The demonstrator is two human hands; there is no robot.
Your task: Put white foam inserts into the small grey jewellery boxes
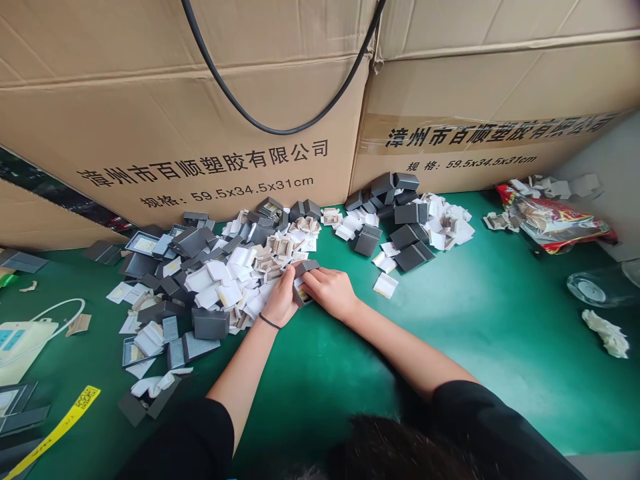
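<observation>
My left hand (281,299) and my right hand (330,291) meet at the middle of the green table (450,320), both closed round one small grey box (303,271) with its lid partly open. A black band sits on my left wrist. Left of the hands lies a heap of grey boxes, white pads and beige inserts (220,273). A smaller pile of grey boxes and white pads (405,223) lies behind and to the right.
Two large brown cartons (200,120) with printed lettering stand along the back, a black cable (280,127) hanging across them. A red snack bag (555,223), a clear dish (595,287) and crumpled tissue (607,333) lie right. A white device (20,340) and yellow tag (60,427) lie left.
</observation>
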